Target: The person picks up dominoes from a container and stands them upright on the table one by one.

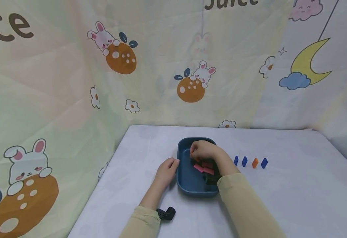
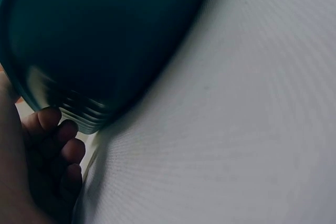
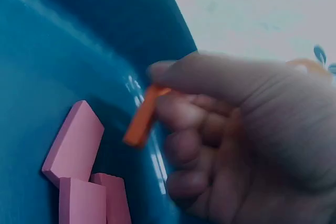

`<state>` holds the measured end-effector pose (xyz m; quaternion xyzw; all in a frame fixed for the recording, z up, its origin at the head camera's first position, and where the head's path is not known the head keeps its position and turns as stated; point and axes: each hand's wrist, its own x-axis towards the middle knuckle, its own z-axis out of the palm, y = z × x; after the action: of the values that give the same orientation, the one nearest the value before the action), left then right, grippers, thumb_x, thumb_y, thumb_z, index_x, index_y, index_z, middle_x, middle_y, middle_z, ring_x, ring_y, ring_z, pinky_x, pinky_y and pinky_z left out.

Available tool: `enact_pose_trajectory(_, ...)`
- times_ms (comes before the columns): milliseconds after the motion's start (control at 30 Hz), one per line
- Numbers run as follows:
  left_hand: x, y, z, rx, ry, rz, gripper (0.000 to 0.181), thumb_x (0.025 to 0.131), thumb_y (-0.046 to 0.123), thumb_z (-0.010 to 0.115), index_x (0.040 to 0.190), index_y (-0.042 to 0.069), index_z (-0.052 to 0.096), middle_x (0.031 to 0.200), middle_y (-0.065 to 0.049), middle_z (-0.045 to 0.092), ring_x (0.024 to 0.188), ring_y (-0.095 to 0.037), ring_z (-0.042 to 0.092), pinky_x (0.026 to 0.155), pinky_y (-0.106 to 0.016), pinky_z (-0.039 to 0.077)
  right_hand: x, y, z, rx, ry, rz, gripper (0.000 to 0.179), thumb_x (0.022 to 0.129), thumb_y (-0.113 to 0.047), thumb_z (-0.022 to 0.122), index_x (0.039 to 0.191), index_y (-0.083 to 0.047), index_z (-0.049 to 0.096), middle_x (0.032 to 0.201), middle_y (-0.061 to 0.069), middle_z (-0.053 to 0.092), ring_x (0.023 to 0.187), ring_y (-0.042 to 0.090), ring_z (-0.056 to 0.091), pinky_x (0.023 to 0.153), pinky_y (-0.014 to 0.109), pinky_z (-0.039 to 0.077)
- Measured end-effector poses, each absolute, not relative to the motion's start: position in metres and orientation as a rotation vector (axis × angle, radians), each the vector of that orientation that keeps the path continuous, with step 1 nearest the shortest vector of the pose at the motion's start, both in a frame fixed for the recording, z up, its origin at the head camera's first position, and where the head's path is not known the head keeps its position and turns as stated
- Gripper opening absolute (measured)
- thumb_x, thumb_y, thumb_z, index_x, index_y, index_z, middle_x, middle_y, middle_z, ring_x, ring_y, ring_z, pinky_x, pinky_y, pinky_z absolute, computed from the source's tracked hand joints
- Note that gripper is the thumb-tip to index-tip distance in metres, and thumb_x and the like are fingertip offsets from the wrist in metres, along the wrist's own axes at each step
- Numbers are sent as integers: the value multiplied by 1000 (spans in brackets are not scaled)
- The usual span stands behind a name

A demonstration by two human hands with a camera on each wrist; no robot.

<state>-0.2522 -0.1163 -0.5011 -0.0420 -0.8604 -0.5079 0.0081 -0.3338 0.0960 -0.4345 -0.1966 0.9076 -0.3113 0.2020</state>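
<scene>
A dark blue rectangular tray (image 1: 193, 189) lies on the white-covered table. Inside it, my right hand (image 1: 204, 150) pinches an orange block (image 3: 142, 119) between thumb and index finger, close to the tray wall. Several pink blocks (image 3: 77, 142) lie loosely on the tray floor below that hand. At the tray's left side my left hand (image 1: 165, 172) holds the rim, its curled fingers (image 2: 50, 119) against the outer wall in the left wrist view. My right hand and wrist hide part of the tray's right side.
To the right of the tray, small blocks stand upright in a row: blue blocks (image 1: 244, 161) and an orange one (image 1: 255, 163). A printed cloth wall (image 1: 161, 82) rises behind the table. The table's left edge (image 1: 102, 180) runs close to my left arm.
</scene>
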Motion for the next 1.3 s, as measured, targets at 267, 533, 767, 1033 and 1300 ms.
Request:
enact_pose_trajectory(267, -253, -117, -502, -126, -2693, -1595, 39, 101, 51, 46, 86, 20, 62, 79, 0, 57, 72, -17, 54, 65, -32, 45, -328, 104, -420, -572, 2519, -995, 13, 90, -21, 68, 99, -14, 62, 77, 5, 68, 68, 20, 60, 63, 32, 49)
enact_pose_trajectory(533, -253, -116, -503, -117, -2693, -1565, 38, 101, 51, 46, 86, 20, 63, 81, 1, 59, 74, -17, 55, 67, -32, 46, -315, 125, -393, -632, 2519, -1126, 17, 92, -25, 68, 104, -16, 60, 87, 10, 69, 75, 28, 59, 67, 34, 50)
enact_pose_trajectory(767, -254, -116, -504, -120, -2695, -1547, 38, 101, 50, 46, 86, 20, 63, 81, 1, 60, 73, -15, 56, 67, -31, 47, -290, 158, -384, -697, 2578, -1130, 17, 94, -22, 66, 108, -16, 57, 94, 2, 67, 83, 21, 58, 72, 35, 51)
enact_pose_trajectory(1033, -253, -117, -504, -101, -2702, -1542, 36, 102, 47, 47, 85, 20, 63, 81, 1, 60, 73, -15, 55, 66, -31, 46, -257, 200, -386, -666, 2665, -1062, 17, 94, -15, 64, 107, -15, 55, 93, 7, 64, 80, 22, 57, 66, 32, 50)
enact_pose_trajectory(1300, -252, -115, -500, -104, -2709, -1551, 36, 101, 50, 47, 87, 21, 63, 82, 1, 60, 74, -16, 56, 67, -32, 46, -234, 245, -411, -593, 2724, -961, 19, 92, -14, 66, 107, -16, 55, 90, 0, 63, 81, 17, 56, 68, 25, 50)
